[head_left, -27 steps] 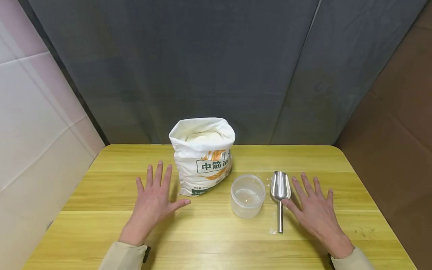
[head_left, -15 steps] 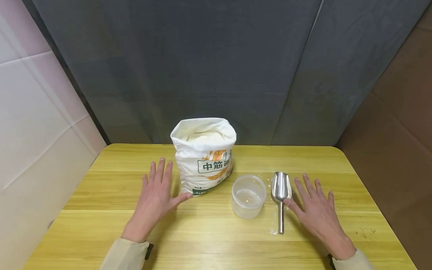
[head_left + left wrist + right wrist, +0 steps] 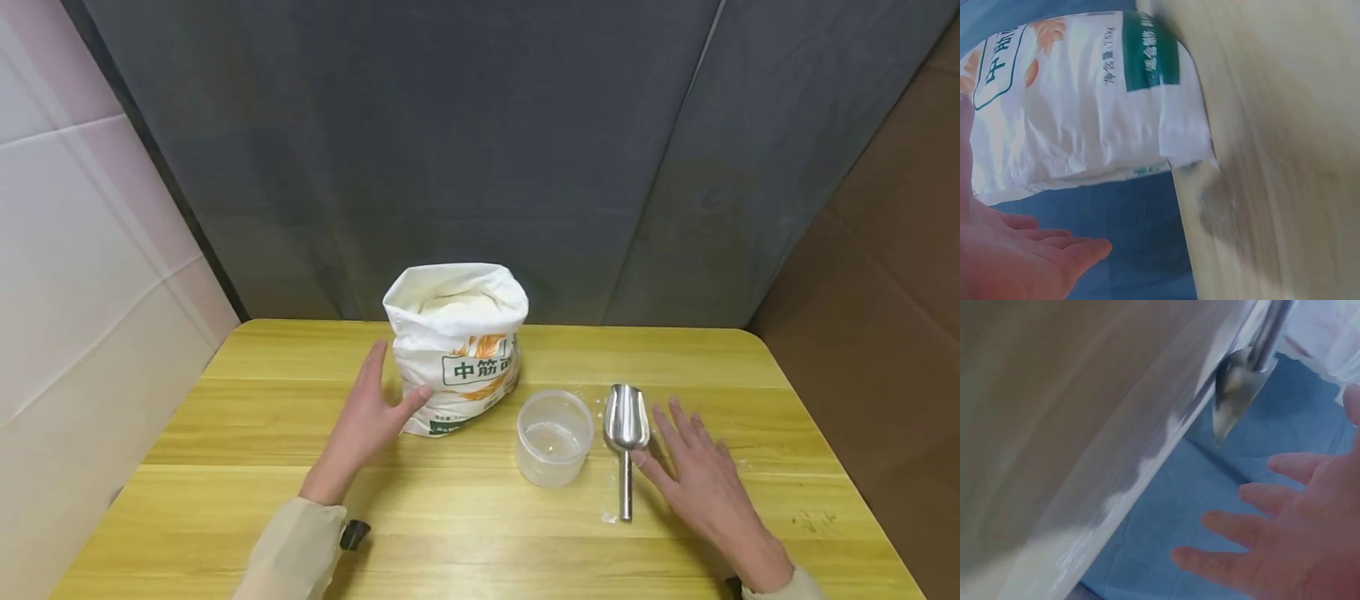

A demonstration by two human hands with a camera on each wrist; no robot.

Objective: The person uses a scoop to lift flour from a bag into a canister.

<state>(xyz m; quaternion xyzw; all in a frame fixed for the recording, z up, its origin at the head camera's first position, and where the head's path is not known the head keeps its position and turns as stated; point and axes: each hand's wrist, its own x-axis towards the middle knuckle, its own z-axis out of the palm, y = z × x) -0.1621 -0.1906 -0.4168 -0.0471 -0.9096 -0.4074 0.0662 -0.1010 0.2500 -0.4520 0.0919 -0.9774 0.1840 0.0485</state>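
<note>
A white flour bag [image 3: 431,354] stands upright with its top open and pale flour [image 3: 461,307] inside. My left hand [image 3: 365,421] is at its left side, thumb in front of the bag and fingers spread; in the left wrist view a gap shows between the fingers [image 3: 1079,250] and the bag [image 3: 1085,112]. To the right of the bag stands a clear round plastic tub [image 3: 553,467]. Beside the tub lies a metal scoop [image 3: 626,421], handle toward me. My right hand [image 3: 708,483] is just right of the scoop with straight, spread fingers, holding nothing.
Everything stands on a wooden table [image 3: 225,467]. White specks of powder [image 3: 608,517] lie around the scoop and tub. A dark grey curtain [image 3: 465,150] rises behind the table, with a pale panel [image 3: 90,250] at left and a brown one [image 3: 885,250] at right.
My left hand has moved right and turned on its side, thumb now in front of the bag. My right hand has stayed nearly in place, tilting slightly. Bag, tub and scoop have not moved on the table.
</note>
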